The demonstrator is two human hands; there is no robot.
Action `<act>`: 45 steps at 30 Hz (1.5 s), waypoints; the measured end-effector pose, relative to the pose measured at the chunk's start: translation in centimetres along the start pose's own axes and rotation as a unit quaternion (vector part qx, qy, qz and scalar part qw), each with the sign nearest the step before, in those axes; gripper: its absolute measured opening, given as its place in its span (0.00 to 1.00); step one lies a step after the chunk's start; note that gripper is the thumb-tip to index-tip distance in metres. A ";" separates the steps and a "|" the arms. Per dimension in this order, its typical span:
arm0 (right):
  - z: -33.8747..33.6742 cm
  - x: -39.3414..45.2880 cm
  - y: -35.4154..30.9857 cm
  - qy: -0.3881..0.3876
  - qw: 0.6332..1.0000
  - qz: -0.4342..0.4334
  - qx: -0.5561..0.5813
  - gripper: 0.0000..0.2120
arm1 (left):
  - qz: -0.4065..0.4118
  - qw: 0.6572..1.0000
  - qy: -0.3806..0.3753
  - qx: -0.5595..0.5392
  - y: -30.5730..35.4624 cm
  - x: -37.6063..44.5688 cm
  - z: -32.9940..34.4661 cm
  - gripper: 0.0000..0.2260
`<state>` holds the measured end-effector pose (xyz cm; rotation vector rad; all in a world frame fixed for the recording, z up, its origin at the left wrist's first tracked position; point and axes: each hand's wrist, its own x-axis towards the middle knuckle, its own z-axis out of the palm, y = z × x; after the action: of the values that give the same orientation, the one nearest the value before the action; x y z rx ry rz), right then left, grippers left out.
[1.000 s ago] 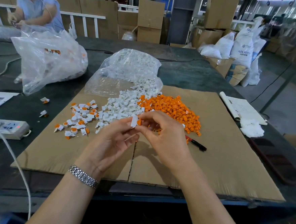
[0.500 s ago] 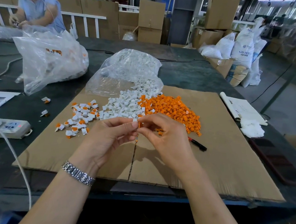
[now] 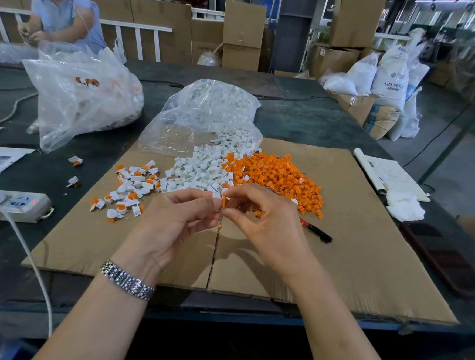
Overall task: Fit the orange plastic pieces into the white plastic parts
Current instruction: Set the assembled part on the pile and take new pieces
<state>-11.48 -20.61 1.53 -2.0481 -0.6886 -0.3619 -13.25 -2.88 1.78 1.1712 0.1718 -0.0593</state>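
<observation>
My left hand pinches a small white plastic part at its fingertips. My right hand pinches an orange piece pressed against that white part. Both hands meet above the cardboard sheet. Behind them lie a heap of loose white parts and a heap of orange pieces. To the left sits a scatter of white parts with orange pieces fitted.
A clear bag of white parts lies behind the heaps, a bigger bag at left. A red-black pen lies right of my hands. A power strip and cable are at left, papers and a dark phone at right. A person works at the far left.
The white part stood upright between my fingertips a second ago; now it sits lower in the pinch with the orange piece pushed against it. Both hands stayed nearly in place.
</observation>
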 end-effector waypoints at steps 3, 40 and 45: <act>-0.7 0.2 1.4 0.017 0.991 0.084 -0.102 0.15 | -0.002 1.000 0.015 -0.002 0.0 0.1 0.1 0.06; 0.3 2.2 -3.1 -0.259 0.917 0.289 0.098 0.09 | 0.100 0.985 0.137 -0.042 -0.2 1.8 -0.6 0.04; 0.7 1.8 -3.3 -0.245 0.924 0.280 0.084 0.06 | 0.101 0.983 0.151 -0.006 -0.2 1.7 -0.6 0.05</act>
<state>-11.99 -18.04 4.31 -2.0726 -0.3690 0.5400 -11.67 -2.33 1.07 1.1754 0.3204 0.2993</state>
